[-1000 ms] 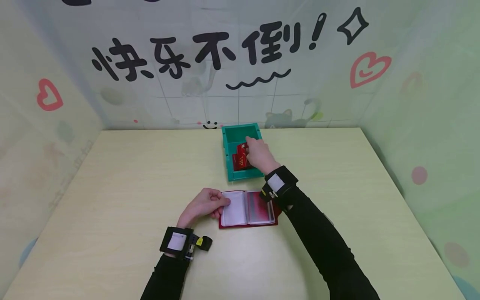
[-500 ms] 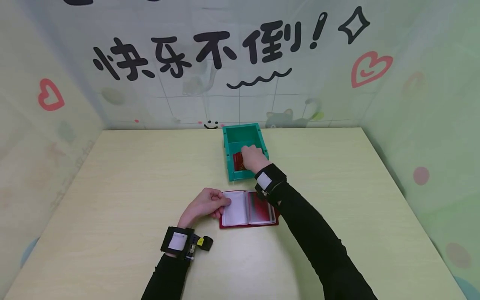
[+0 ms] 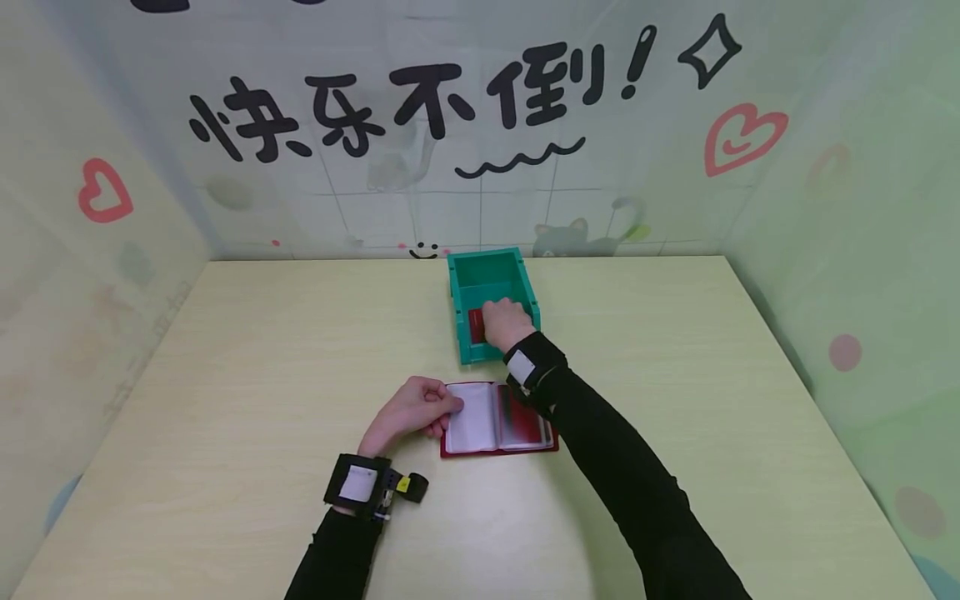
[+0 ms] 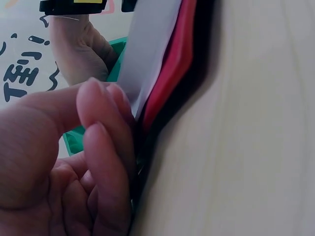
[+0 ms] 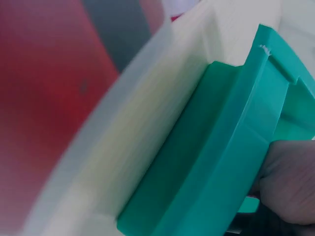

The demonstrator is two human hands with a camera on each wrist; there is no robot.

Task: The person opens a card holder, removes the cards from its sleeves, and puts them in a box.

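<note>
A small card album (image 3: 472,429) with a red cover lies spread on the table, clear sleeves inside. A red card (image 3: 522,419) shows in its right-hand sleeve. My left hand (image 3: 416,406) pinches the album's left edge; the left wrist view has the thumb and fingertips right at the sleeves (image 4: 147,46) and red cover (image 4: 172,64). Beyond the album stands a green box (image 3: 487,271). My right hand (image 3: 506,323) reaches down into its near half, beside red cards (image 3: 476,327). Its fingertips are hidden, and I cannot tell whether they hold a card.
The box's near wall (image 5: 211,162) rises between the album and my right hand. My right wrist camera (image 3: 519,387) overlaps the album's upper right corner. A light wood table (image 3: 300,350) extends on both sides, with a printed backdrop (image 3: 330,217) behind it.
My right hand has come down and nearer inside the green box, covering more of the red cards. The left hand keeps its place at the album's left edge.
</note>
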